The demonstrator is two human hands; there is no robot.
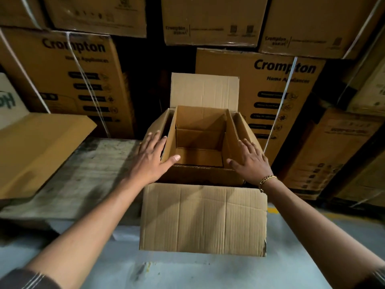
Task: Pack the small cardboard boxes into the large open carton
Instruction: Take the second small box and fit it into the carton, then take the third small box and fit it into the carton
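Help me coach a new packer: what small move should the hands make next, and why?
Probably press the side flaps aside, keeping the opening clear: left hand and right hand lie flat on the carton sides, it is empty, neither holds a box.

- Large open brown corrugated-cardboard carton (203,217): matt, ribbed fluting, creased flaps, one frayed corner.
- Stacked brown cardboard cartons (270,90): matt paper face, black print.
- White plastic strapping bands (289,80): smooth, faintly glossy.
- Flat brown cardboard sheet (37,147): matt, smooth.
- Grey wooden-looking board (93,163): rough, scuffed, stained.
- Pale grey floor (291,268): smooth, dull sheen.
- Gold-coloured metal chain bracelet (267,180): shiny.
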